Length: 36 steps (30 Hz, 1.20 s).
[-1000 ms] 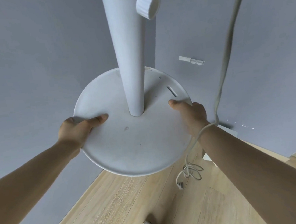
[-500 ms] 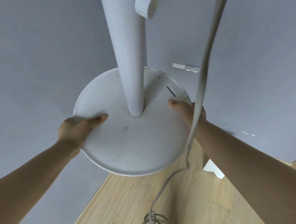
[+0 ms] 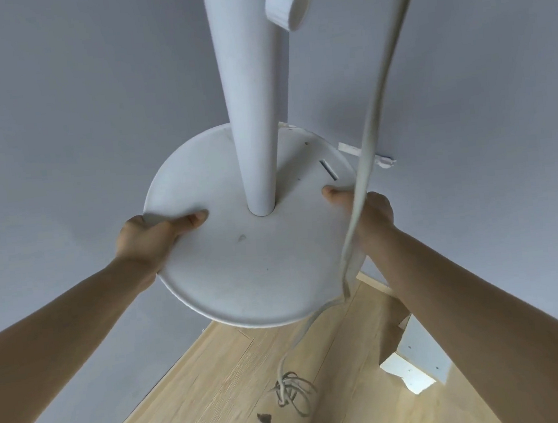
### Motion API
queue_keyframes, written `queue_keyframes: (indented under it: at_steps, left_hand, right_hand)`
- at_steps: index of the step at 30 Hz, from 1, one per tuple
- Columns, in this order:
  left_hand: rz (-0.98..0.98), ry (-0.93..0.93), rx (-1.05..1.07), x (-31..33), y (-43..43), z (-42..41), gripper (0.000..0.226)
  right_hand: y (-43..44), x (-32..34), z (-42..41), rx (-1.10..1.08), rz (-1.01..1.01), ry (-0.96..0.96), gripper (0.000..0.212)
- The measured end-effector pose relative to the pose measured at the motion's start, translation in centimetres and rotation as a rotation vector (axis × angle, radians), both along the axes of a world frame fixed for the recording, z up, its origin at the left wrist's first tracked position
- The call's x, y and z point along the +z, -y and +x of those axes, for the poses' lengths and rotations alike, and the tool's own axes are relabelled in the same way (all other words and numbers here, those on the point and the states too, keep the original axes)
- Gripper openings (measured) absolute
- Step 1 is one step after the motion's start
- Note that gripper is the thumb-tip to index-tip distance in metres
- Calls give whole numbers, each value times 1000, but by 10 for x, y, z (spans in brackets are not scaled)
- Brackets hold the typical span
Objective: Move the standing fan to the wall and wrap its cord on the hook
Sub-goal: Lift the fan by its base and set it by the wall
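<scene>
Both arms reaching forward, left hand [image 3: 150,240] gripping the base [image 3: 242,270] rim, thumb on top, right hand [image 3: 376,215] gripping the opposite edge, thumb on top.

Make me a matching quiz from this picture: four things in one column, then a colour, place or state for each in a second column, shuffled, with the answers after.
Things
1. fan base
2. knob
3. cord
4. floor

Descriptions
A. light wood planks
B. hangs in front of the right hand, ending in a loose coil lower down
C. juts from the pole, high in the picture
D. held at its rim in the grip of the left hand and the right hand

Pairs: 1-D, 2-C, 3-B, 4-A
</scene>
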<state>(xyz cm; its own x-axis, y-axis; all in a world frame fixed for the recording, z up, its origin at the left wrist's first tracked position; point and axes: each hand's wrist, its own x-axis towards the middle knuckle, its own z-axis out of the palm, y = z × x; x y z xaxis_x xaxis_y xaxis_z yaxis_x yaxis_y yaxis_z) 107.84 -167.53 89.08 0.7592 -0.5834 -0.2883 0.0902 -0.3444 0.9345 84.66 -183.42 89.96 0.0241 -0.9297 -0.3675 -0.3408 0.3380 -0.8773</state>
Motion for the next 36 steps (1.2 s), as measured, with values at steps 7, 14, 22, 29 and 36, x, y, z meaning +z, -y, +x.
queue_keyframes:
  at_steps: [7, 14, 22, 29, 36]
  left_hand:
    - [-8, -23, 55, -8, 47, -12, 88]
    - [25, 3, 101, -12, 80, -16, 90]
    - [54, 3, 125, -26, 129, -10, 94]
    - [67, -16, 170, -35, 179, 3, 100]
    - [66, -34, 226, -38, 212, 11, 99]
  right_hand:
    - [57, 1, -3, 65, -37, 35, 62]
    - [96, -12, -4, 108, -35, 56, 48]
    - [148, -28, 7, 131, -8, 78, 49]
    - [205, -34, 31, 147, 44, 52, 70]
    - [248, -35, 51, 187, 41, 58, 53]
